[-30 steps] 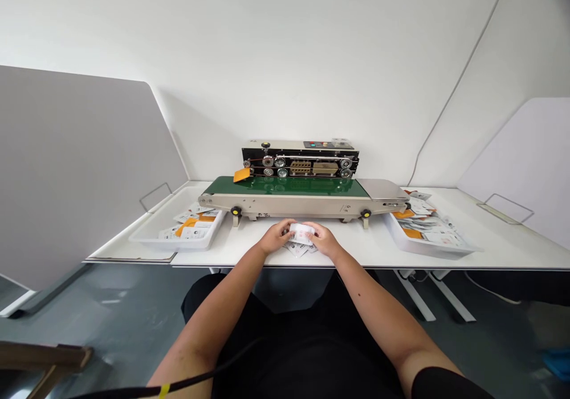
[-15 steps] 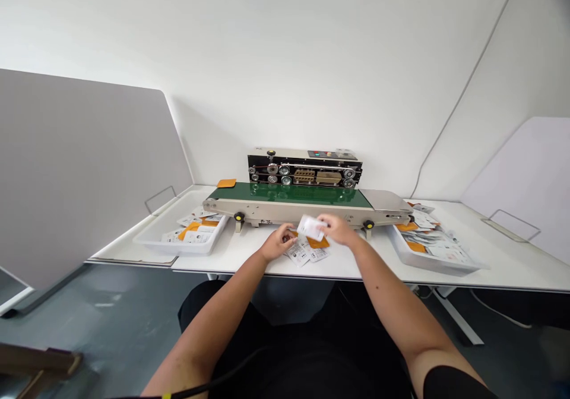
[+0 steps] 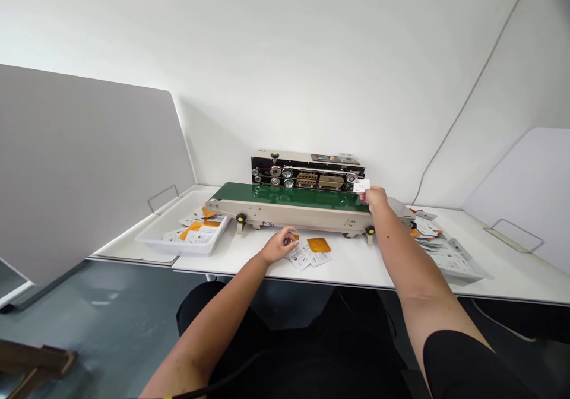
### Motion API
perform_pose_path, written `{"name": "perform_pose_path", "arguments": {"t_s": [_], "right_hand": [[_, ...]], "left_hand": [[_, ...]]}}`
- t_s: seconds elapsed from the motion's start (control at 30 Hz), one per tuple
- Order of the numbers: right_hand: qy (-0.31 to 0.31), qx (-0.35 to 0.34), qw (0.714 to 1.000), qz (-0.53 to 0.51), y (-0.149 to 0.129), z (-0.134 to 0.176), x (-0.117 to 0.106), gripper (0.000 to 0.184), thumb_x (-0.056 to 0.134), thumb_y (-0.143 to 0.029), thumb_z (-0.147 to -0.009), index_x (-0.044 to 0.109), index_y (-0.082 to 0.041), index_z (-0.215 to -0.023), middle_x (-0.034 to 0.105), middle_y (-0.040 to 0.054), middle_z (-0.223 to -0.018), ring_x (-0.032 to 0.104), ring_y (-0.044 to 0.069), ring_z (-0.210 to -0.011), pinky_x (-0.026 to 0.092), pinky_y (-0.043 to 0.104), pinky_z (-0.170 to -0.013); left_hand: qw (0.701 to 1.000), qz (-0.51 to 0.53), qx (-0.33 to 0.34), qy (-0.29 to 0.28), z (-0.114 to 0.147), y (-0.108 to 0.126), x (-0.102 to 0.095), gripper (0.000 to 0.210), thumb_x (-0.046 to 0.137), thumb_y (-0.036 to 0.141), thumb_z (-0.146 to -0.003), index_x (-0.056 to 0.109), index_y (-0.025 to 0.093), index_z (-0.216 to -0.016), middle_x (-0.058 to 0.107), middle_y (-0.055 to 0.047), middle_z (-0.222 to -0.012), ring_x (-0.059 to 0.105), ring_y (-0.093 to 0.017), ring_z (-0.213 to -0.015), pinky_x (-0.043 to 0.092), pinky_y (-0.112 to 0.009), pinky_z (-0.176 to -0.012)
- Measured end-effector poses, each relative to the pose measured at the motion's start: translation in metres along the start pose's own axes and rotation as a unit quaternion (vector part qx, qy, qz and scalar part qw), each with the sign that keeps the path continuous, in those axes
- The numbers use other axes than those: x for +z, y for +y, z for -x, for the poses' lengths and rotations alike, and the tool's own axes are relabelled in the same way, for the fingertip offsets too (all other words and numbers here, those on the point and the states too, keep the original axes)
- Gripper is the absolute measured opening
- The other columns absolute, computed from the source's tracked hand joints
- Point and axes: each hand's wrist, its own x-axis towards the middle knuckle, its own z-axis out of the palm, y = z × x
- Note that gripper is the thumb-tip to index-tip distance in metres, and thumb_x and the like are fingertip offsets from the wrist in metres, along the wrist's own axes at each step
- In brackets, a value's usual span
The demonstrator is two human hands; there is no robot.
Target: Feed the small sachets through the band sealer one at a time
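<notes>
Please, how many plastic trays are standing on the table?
2. The left tray stands by the left end of the conveyor machine; the right tray stands by its right end, with the right forearm hiding part of it. I see no others.

Ahead of me: white wall (image 3: 285, 54), grey cable (image 3: 462, 108) slanting down it on my right | my left: big grey panel (image 3: 89, 173) | my right: paler panel (image 3: 529, 179) | below me: grey-blue floor (image 3: 111, 316) | my lower left: brown furniture piece (image 3: 35, 357), cut off by my view's edge.
</notes>
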Motion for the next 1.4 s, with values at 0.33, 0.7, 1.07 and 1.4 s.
{"name": "perform_pose_path", "arguments": {"t_s": [0.33, 0.7, 1.07, 1.4], "right_hand": [[-0.055, 0.098, 0.993, 0.022, -0.006, 0.014, 0.034, 0.012, 0.064, -0.005, -0.077, 0.058, -0.014, -0.082, 0.056, 0.0005, -0.055, 0.048, 0.008, -0.043, 0.041, 0.017, -0.039], [0.003, -0.326, 0.933, 0.154, 0.013, 0.138, 0.032, 0.031, 0.051, -0.027, -0.089, 0.066, -0.018, -0.115, 0.065, 0.0104, -0.105, 0.059, 0.024, -0.102, 0.048, 0.040, -0.095], [-0.363, -0.311, 0.775, 0.413, 0.111, 0.245, 0.033, 0.052, 0.056, -0.051, -0.093, 0.060, -0.022, -0.136, 0.055, 0.0123, -0.144, 0.044, 0.031, -0.136, 0.030, 0.049, -0.114], [-0.346, -0.330, 0.790, 0.384, 0.114, 0.240, 0.032, 0.032, 0.065, -0.036, -0.089, 0.069, -0.024, -0.118, 0.058, 0.0094, -0.137, 0.034, 0.032, -0.140, 0.027, 0.049, -0.114]], "left_hand": [[1.000, 0.001, -0.003, -0.002, 0.000, 0.004, -0.001, 0.041, 0.065, 0.044, -0.088, 0.051, 0.019, -0.116, 0.067, -0.001, -0.083, 0.053, -0.012, -0.064, 0.042, -0.025, -0.064], [0.986, -0.159, 0.053, -0.024, -0.004, 0.001, -0.003, 0.033, 0.066, 0.038, -0.087, 0.061, 0.020, -0.114, 0.071, -0.009, -0.112, 0.062, -0.025, -0.105, 0.046, -0.038, -0.095], [0.955, -0.257, 0.104, -0.100, -0.009, 0.000, 0.007, 0.039, 0.077, 0.038, -0.080, 0.071, 0.023, -0.115, 0.072, -0.009, -0.119, 0.062, -0.029, -0.115, 0.042, -0.040, -0.104], [0.967, -0.214, 0.116, -0.071, -0.013, -0.012, 0.009, 0.033, 0.072, 0.041, -0.085, 0.071, 0.023, -0.113, 0.071, -0.011, -0.118, 0.061, -0.028, -0.114, 0.044, -0.041, -0.104]]}}
